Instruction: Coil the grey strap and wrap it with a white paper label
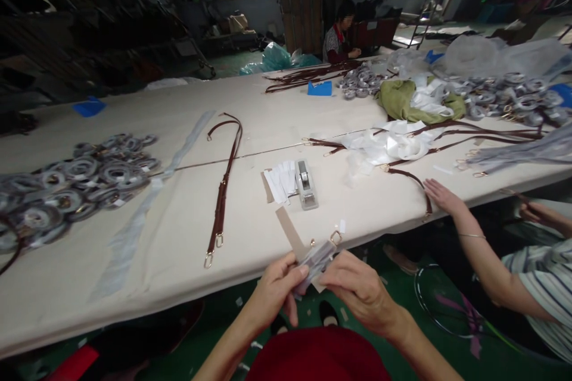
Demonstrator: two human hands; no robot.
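Note:
At the table's front edge my left hand (280, 286) is closed on a strap wrapped in greyish clear plastic (316, 257), with a gold metal clasp (336, 237) showing at its far end. My right hand (360, 289) pinches the near right side of the same wrapped strap. A small pale piece (318, 283) shows between the hands; its kind I cannot make out. Just beyond lie a strip of brown card (290, 231), a clear tape dispenser (306, 186) and a fan of white paper slips (280, 181). Left of these lies a brown leather strap (222, 196) with gold clasps.
Many coiled, wrapped straps (102, 175) pile up at the left, more (500, 95) at the far right. A co-worker's hand (442, 195) rests by a brown strap (411, 176) on my right. Another person (337, 41) sits across the table. A green cloth bag (397, 101) lies at the back right.

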